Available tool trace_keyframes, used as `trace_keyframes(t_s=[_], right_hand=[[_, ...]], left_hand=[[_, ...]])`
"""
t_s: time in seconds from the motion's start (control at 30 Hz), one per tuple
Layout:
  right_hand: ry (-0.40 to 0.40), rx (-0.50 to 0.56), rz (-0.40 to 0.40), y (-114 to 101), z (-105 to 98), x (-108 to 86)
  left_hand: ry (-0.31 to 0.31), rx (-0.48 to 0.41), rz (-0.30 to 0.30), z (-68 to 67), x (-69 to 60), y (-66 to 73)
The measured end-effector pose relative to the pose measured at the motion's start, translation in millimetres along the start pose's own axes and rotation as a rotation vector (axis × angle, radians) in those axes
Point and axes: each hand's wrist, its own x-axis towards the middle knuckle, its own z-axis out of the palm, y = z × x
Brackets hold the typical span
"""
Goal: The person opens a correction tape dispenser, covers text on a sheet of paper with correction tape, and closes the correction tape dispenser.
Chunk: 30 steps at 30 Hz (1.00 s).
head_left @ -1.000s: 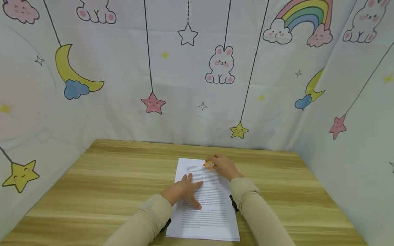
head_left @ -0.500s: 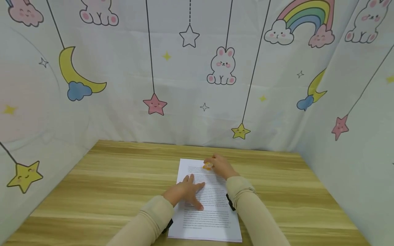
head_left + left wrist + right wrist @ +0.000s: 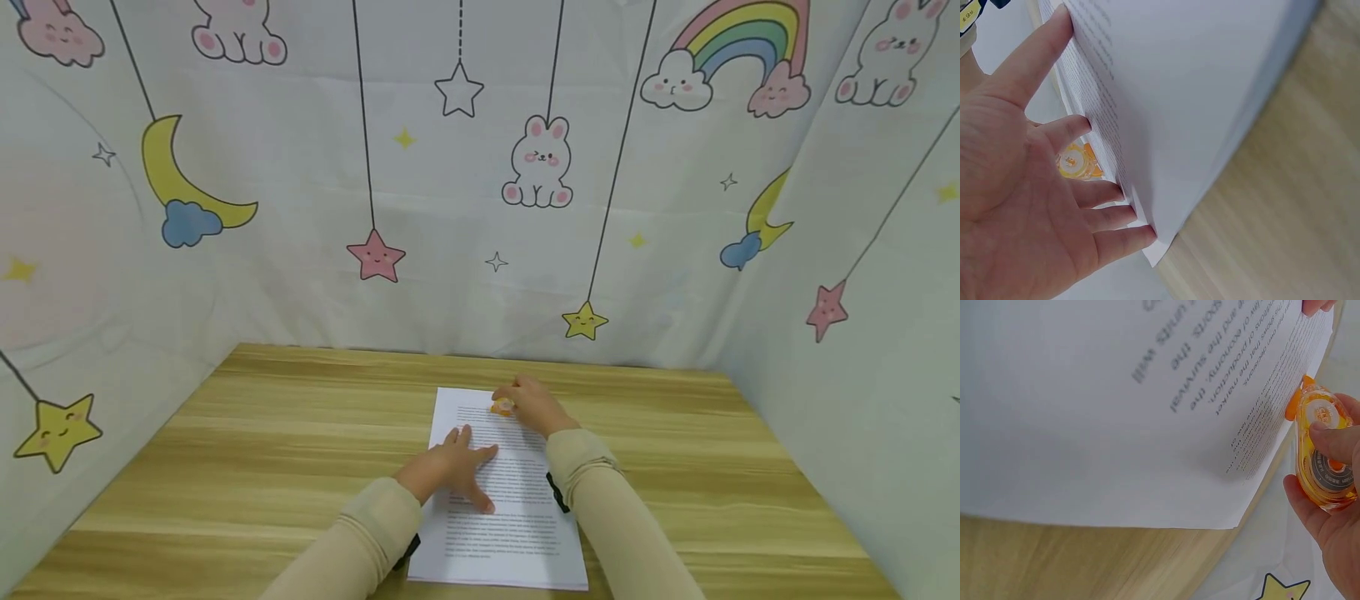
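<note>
Printed paper (image 3: 510, 533), a stack by its edge, lies lengthwise on the wooden table. My left hand (image 3: 453, 468) rests on its left half with fingers spread; in the left wrist view the fingertips of that hand (image 3: 1041, 187) touch the page. Near the top of the text, my right hand (image 3: 536, 406) pinches an orange correction tape dispenser (image 3: 502, 406). In the right wrist view the clear orange dispenser (image 3: 1316, 450) is held between thumb and fingers of the right hand (image 3: 1341, 512), its orange tip at the printed lines.
Bare wood of the table (image 3: 300, 433) shows on both sides of the paper. Behind and beside the table hangs a white cloth (image 3: 450, 308) printed with stars, moons and rabbits. A dark strap is on each wrist.
My right hand and the dispenser have moved a little to the left along the upper lines. The left hand stays in place on the paper.
</note>
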Motion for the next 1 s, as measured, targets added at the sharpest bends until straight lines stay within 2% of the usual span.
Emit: trace_keyframes(t_s=[0.4, 0.63, 1.0], right_hand=[[-0.031, 0.001, 0.043, 1.7, -0.9, 2.2], [-0.035, 0.001, 0.021, 2.1, -1.8, 2.2], [-0.127, -0.124, 0.007, -6.0, -5.8, 5.3]], left_hand=[[0.010, -0.008, -0.001, -1.7, -0.6, 0.7], [0.002, -0.008, -0.009, -1.6, -1.0, 1.3], [-0.002, 0.006, -0.002, -2.6, -2.1, 2.3]])
